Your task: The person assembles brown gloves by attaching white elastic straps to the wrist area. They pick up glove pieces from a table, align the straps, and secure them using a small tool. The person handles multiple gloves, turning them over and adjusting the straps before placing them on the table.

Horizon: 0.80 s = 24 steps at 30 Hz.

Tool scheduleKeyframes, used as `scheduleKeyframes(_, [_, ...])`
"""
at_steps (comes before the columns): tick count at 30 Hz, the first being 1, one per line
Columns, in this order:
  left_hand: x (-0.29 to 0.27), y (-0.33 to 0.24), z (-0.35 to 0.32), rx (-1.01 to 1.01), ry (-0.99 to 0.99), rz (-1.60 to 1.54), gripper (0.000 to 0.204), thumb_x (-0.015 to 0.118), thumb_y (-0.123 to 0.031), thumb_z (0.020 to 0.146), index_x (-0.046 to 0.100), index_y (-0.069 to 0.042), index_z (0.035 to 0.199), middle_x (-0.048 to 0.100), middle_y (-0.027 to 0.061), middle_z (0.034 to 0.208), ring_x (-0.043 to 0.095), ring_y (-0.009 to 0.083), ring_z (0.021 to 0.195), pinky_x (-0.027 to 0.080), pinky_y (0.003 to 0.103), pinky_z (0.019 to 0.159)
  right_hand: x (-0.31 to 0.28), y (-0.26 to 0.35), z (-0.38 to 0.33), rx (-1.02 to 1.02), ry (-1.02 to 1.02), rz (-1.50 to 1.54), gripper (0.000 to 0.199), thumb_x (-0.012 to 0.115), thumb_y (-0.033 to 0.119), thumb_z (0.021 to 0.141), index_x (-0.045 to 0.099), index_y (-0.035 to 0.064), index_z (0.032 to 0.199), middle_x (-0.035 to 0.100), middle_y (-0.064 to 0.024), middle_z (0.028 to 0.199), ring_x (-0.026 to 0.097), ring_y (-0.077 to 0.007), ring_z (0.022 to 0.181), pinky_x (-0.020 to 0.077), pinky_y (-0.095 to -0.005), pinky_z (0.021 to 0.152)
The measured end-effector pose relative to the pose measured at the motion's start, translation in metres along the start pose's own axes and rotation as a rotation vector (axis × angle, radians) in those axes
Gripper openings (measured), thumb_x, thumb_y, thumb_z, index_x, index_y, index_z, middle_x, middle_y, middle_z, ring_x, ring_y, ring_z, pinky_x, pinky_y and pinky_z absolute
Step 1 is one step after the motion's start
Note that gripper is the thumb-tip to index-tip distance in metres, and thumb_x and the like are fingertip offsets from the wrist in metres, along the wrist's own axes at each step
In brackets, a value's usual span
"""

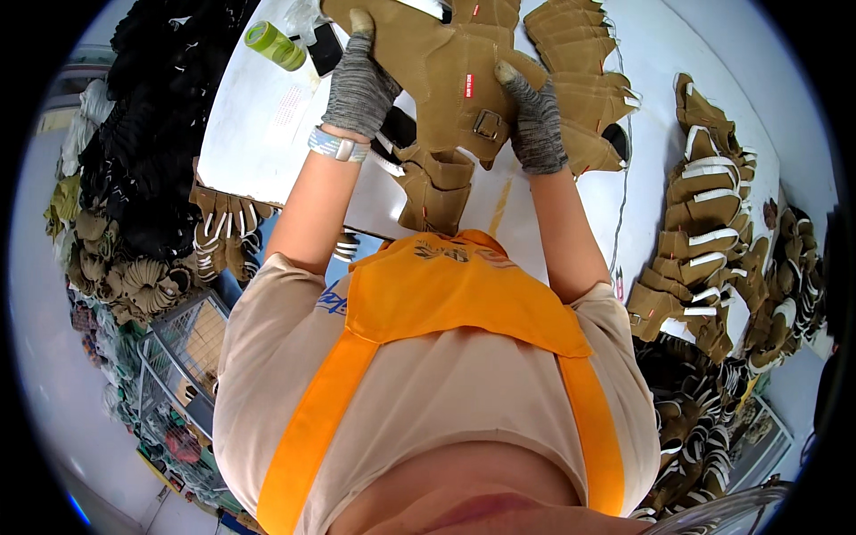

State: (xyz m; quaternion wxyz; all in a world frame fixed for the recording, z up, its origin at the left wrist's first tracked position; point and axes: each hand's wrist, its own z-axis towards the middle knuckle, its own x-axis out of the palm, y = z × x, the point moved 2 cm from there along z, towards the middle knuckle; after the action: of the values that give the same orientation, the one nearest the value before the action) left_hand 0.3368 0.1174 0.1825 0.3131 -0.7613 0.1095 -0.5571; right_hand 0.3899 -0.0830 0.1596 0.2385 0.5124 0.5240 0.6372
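Both my hands, in grey knit gloves with bare thumb tips, hold a brown suede boot upper (432, 85) above the white table. My left hand (361, 85) is closed on its left edge, thumb lying on top. On the opposite side my right hand (535, 120) grips the edge close to a metal buckle (488, 125). A small red tag shows on the piece. The fingers beneath it are hidden. Another brown upper (437, 192) lies closer to my body, partly under the held one. Beyond my right hand, several brown uppers (571, 49) overlap in a stack.
On the white table (245, 134), a green can (275, 45) stands beside a dark phone (325, 49). Rows of brown uppers with white edges (704, 223) line the right side. Black material (169, 116) is heaped at left, near a metal wire cart (183, 343).
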Motion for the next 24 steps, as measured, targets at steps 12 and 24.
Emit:
scheduleKeyframes(12, [-0.12,-0.031,0.087,0.414,-0.44,0.665,0.039,0.065,-0.037,0.087,0.055,-0.008,0.111,0.055,0.0017,0.094,0.055,0.0106,0.09,0.046,0.028,0.078,-0.007,-0.044,0.031,0.076,-0.083,0.165,0.045,0.075,0.023,0.078,0.059,0.0033,0.115,0.065,-0.0053,0.101,0.061,-0.0184,0.089,0.0513,-0.0317,0.08])
scheduleKeyframes(24, [-0.07,0.037,0.047,0.183,0.746,2.432,0.052,0.066,-0.04,0.082,0.055,-0.021,0.129,0.064,0.01,0.115,0.058,0.026,0.11,0.045,0.043,0.091,-0.036,-0.153,0.016,0.192,-0.015,-0.307,0.082,0.086,0.04,0.063,0.042,0.0027,0.121,0.055,-0.0115,0.111,0.057,-0.0184,0.1,0.0533,-0.0318,0.085])
